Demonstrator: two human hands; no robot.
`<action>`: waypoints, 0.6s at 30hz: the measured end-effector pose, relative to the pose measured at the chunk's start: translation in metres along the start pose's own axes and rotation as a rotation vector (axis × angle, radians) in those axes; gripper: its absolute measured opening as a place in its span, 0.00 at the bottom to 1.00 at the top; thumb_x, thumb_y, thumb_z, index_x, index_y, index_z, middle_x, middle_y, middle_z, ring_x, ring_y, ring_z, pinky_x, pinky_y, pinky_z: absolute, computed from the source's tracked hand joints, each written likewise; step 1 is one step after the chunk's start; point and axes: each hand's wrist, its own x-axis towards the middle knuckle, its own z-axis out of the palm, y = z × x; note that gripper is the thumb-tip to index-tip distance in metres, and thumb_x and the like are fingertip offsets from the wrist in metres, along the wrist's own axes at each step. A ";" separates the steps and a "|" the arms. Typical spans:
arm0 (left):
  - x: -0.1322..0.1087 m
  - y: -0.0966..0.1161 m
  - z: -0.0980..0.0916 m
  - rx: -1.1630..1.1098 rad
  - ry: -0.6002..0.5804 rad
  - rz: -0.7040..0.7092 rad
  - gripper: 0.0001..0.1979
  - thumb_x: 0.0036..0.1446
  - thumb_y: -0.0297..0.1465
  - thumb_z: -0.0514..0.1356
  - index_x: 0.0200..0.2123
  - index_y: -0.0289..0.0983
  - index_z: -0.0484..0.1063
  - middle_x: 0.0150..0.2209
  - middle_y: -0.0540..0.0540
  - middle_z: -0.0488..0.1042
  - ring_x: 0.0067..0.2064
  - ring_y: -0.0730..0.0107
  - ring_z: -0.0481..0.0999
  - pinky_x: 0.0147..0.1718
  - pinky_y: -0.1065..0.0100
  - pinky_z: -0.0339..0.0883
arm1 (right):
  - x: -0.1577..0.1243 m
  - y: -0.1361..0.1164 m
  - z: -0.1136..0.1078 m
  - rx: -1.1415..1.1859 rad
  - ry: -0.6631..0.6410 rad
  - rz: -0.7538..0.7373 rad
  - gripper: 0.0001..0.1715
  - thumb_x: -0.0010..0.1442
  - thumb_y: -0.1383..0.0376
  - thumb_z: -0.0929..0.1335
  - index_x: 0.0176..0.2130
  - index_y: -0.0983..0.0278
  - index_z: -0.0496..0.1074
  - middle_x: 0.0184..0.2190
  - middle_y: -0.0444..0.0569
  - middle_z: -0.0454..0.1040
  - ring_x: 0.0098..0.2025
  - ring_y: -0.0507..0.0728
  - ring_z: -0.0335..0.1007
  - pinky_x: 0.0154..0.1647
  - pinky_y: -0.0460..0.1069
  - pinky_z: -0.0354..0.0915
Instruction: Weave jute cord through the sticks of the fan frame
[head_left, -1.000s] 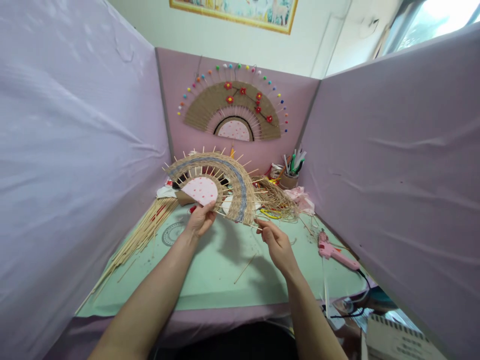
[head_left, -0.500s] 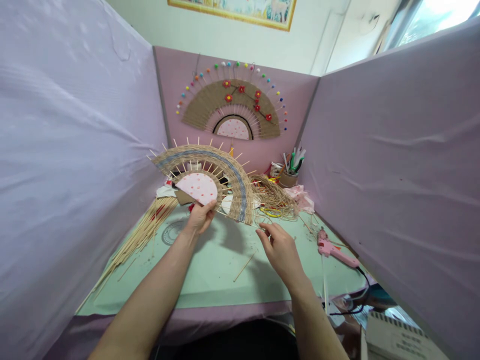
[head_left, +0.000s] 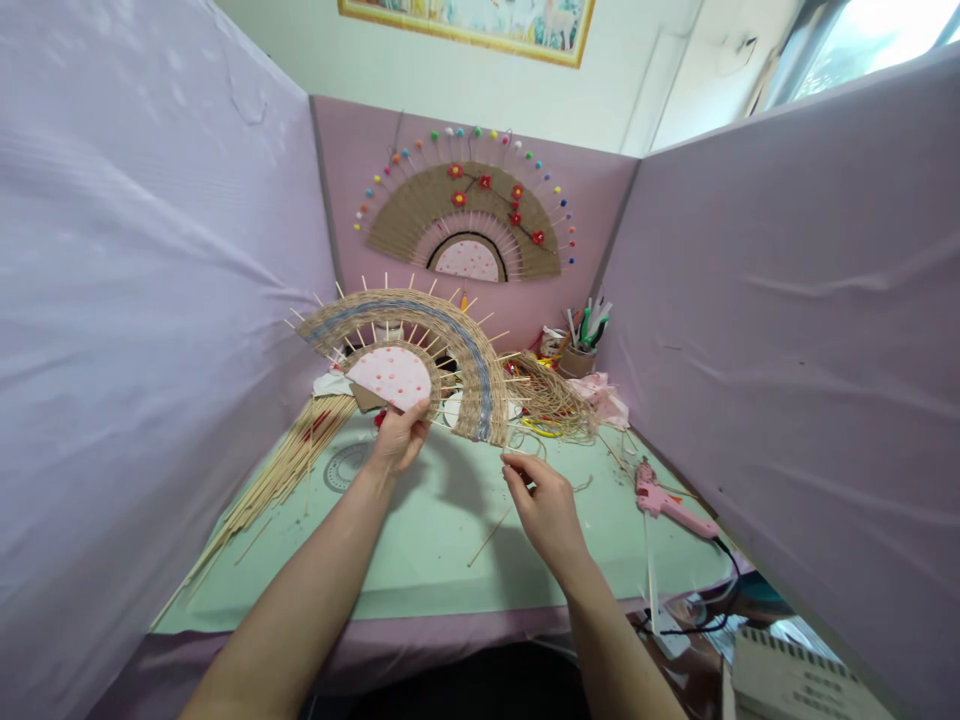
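My left hand (head_left: 403, 437) grips a woven fan (head_left: 480, 370) by the lower edge of its half-round centre, which is white with pink spots. Thin sticks radiate from that centre through a curved band of tan twine with a blue-grey stripe. The fan is held tilted above the table, its right end lower. At that end my right hand (head_left: 541, 500) has thumb and forefinger pinched together just below the band. A thin strand of twine (head_left: 583, 486) shows beside the hand and seems to run into the pinch; the fingers partly hide it.
A finished-looking fan (head_left: 405, 205) with red flowers hangs on the back panel. Bamboo sticks (head_left: 277, 470) lie at left, near a protractor (head_left: 341, 468). A twine heap (head_left: 559, 400) and tool pot (head_left: 577, 358) stand behind. At right lies a pink glue gun (head_left: 671, 508).
My right hand has moved left and slightly up, closer under the fan's right end. The fan has shifted slightly left, still in my left hand. A strand of twine now shows right of my right hand.
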 end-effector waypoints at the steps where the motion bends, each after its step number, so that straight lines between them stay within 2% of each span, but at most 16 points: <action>1: 0.000 0.001 -0.001 -0.010 0.004 -0.010 0.25 0.46 0.17 0.63 0.48 0.42 0.70 0.43 0.51 0.78 0.43 0.74 0.77 0.42 0.75 0.69 | 0.000 0.001 0.001 0.026 -0.009 0.010 0.13 0.61 0.65 0.63 0.40 0.65 0.76 0.37 0.52 0.78 0.35 0.55 0.73 0.33 0.47 0.66; 10: -0.007 0.006 0.004 -0.071 -0.033 -0.158 0.22 0.50 0.18 0.59 0.51 0.34 0.69 0.38 0.44 0.79 0.40 0.67 0.79 0.39 0.71 0.73 | 0.005 0.015 0.004 0.166 -0.118 0.133 0.16 0.62 0.59 0.63 0.32 0.65 0.76 0.23 0.47 0.74 0.24 0.52 0.67 0.26 0.45 0.61; 13: -0.010 0.007 0.006 -0.058 -0.052 -0.200 0.23 0.52 0.18 0.57 0.52 0.32 0.68 0.38 0.43 0.80 0.40 0.65 0.80 0.39 0.69 0.73 | 0.007 0.017 0.000 0.188 -0.090 0.115 0.15 0.62 0.60 0.63 0.31 0.65 0.75 0.24 0.47 0.74 0.25 0.53 0.68 0.27 0.45 0.61; 18: -0.014 0.011 0.009 -0.030 -0.054 -0.238 0.24 0.52 0.18 0.55 0.53 0.32 0.68 0.37 0.43 0.80 0.39 0.63 0.80 0.41 0.66 0.73 | 0.008 0.014 -0.015 0.143 0.016 -0.005 0.13 0.62 0.60 0.65 0.33 0.64 0.75 0.25 0.46 0.74 0.28 0.53 0.69 0.30 0.46 0.62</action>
